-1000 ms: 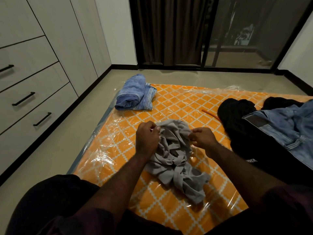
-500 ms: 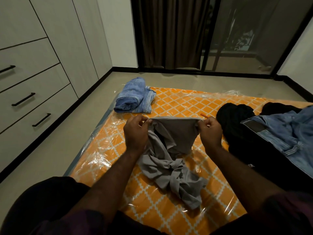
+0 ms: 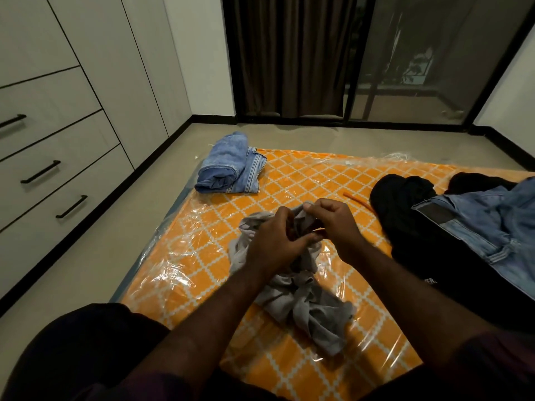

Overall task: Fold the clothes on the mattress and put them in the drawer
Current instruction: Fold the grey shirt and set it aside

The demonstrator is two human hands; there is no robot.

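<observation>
Half a second ago the two hands were apart, stretching the edge of the grey garment taut between them; now they have come together over it and the cloth is bunched again.

Along the left wall the white drawers are all closed, black handles showing, so what they contain cannot be seen. Next, at the far left corner of the plastic-wrapped orange mattress, lies a folded pair of blue jeans. In the middle, the left hand is curled round a fold of the grey garment, and the right hand pinches the cloth just beside it, the fingers nearly touching. The rest of the garment lies crumpled on the mattress towards the person. Further right, a black garment is heaped with unfolded light blue jeans lying on top of it.
</observation>
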